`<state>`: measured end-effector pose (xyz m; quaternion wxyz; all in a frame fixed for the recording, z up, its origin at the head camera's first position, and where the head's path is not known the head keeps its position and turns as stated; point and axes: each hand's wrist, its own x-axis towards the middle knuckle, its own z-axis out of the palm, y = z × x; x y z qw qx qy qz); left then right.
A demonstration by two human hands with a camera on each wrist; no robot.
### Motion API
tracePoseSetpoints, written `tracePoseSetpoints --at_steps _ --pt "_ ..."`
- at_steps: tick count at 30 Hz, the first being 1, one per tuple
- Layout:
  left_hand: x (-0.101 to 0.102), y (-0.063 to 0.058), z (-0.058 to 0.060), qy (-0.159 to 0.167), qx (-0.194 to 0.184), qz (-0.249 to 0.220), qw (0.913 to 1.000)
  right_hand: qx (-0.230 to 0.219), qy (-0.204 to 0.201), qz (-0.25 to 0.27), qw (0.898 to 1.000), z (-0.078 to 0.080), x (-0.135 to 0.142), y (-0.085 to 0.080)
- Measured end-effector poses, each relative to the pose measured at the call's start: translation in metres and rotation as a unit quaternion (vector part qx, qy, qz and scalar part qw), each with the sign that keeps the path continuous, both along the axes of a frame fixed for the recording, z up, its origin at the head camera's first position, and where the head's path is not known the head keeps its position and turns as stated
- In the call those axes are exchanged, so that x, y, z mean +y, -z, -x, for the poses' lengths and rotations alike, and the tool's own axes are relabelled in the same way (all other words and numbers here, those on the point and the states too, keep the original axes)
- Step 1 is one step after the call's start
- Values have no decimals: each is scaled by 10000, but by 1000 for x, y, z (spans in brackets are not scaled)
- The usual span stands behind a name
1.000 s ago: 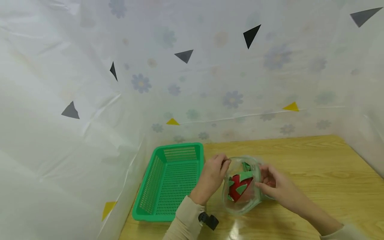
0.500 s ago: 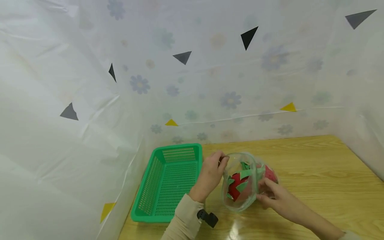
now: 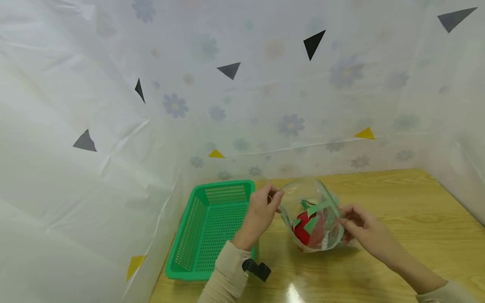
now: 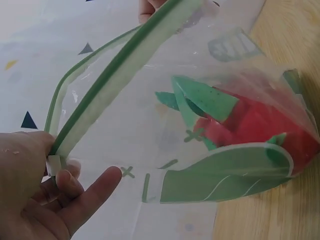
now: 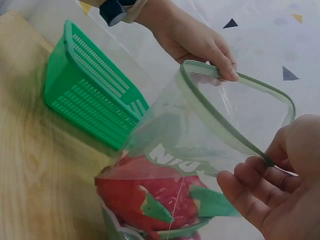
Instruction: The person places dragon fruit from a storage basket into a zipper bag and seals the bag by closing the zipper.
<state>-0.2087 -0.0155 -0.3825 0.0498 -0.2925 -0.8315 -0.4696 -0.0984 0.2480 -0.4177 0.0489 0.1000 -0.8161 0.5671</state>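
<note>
A clear zip bag (image 3: 297, 189) with a green zip edge (image 5: 212, 114) gapes between my two hands above the table. My left hand (image 3: 259, 212) pinches one corner of its mouth, where a white slider (image 4: 53, 165) sits at the end of the zip. With thumb and fingers my right hand (image 3: 365, 227) pinches the opposite side of the mouth. In the bag's lower part lies a red dragon fruit (image 3: 302, 231) with green leaf-like scales (image 5: 156, 207). Pale lettering (image 5: 175, 159) and a green print (image 4: 225, 175) mark the bag's side.
Left of the bag stands a green plastic basket (image 3: 210, 275) with slotted walls, close to my left forearm. Both stand on a wood-grain table (image 3: 409, 202). White flower-patterned sheeting (image 3: 257, 105) rises behind and to the left. A black strap device (image 3: 257, 269) is on my left wrist.
The bag's mouth has been tipped up and spread wider. My right hand first slipped down slightly, then moved up and right; my left hand shifted slightly up and left. The basket has stayed put.
</note>
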Motion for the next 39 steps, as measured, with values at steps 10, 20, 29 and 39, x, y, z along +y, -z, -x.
tracePoseSetpoints --at_steps 10,20,29,39 --pt "0 -10 0 20 -398 -505 9979 995 908 -545 9894 8 21 -35" --pt "1 -29 0 -158 -265 -762 9966 1414 1098 -845 9802 14 30 -60" --pt "-12 -38 9 -322 -256 -719 9966 1589 1312 -1416 9682 23 35 -70" --pt "-16 -41 16 -114 -509 -731 9960 1739 1535 -1280 9643 30 31 -81"
